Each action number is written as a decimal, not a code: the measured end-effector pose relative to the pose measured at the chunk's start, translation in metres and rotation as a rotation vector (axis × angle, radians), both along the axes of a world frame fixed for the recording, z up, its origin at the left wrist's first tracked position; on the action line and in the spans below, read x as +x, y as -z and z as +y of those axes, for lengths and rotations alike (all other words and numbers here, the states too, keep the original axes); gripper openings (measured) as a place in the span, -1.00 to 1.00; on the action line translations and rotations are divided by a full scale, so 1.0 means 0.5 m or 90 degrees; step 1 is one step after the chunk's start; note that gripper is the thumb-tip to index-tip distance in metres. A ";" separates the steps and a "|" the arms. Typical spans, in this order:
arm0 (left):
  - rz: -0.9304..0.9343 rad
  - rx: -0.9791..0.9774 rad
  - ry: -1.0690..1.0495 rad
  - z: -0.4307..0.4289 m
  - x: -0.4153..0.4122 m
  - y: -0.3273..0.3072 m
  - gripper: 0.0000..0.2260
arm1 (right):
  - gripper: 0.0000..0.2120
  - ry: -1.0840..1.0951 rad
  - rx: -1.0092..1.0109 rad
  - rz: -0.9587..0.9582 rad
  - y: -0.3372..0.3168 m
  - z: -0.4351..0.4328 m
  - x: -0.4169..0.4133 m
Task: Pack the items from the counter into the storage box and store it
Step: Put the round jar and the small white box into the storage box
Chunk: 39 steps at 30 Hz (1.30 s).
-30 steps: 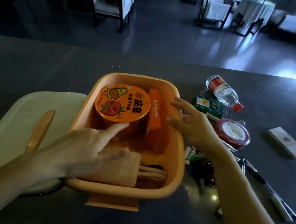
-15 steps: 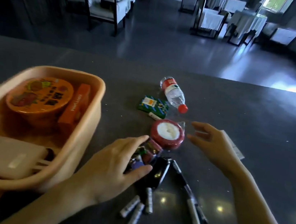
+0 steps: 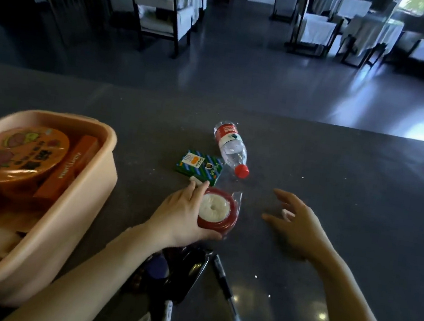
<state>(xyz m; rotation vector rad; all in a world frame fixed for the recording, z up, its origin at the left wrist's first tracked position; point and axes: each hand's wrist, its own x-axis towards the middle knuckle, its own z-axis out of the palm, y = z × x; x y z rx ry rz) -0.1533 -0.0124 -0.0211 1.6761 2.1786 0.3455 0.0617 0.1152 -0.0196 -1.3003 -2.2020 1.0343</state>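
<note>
The left hand [image 3: 181,211] curls its fingers round a round red-wrapped pack [image 3: 216,210] with a white centre, in the middle of the dark table [image 3: 351,178], just on the near side of a green striped carton [image 3: 199,168] and a clear red-capped water bottle [image 3: 231,148] lying on its side. The right hand [image 3: 298,224] hovers beside it, fingers spread wide and holding nothing, perhaps above a small white thing [image 3: 286,213]. The peach plastic storage box [image 3: 104,173] stands at the table's left edge with an orange-lidded bowl [image 3: 17,153] and an orange carton [image 3: 69,168] inside.
</note>
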 end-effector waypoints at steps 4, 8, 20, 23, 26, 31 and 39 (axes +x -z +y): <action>0.020 -0.065 0.014 0.055 0.010 0.021 0.08 | -0.14 0.049 -0.021 -0.133 0.020 0.028 0.055; -0.025 0.002 -0.003 0.062 0.011 0.019 0.08 | -0.05 0.082 -0.024 -0.236 0.050 0.037 0.073; -0.089 0.156 -0.028 -0.017 -0.032 -0.089 0.10 | -0.20 0.031 -0.016 0.016 -0.016 0.037 0.009; -0.071 0.193 -0.039 -0.078 -0.073 -0.142 0.11 | -0.22 -0.022 0.001 0.049 -0.057 0.010 -0.060; -0.044 0.213 -0.048 -0.153 -0.136 -0.197 0.10 | -0.25 -0.083 0.008 0.079 -0.103 -0.030 -0.137; 0.009 0.208 -0.051 -0.287 -0.271 -0.254 0.11 | -0.22 -0.162 0.004 0.094 -0.156 -0.113 -0.258; -0.080 0.169 -0.025 -0.468 -0.491 -0.259 0.01 | -0.18 -0.176 0.046 0.174 -0.203 -0.284 -0.452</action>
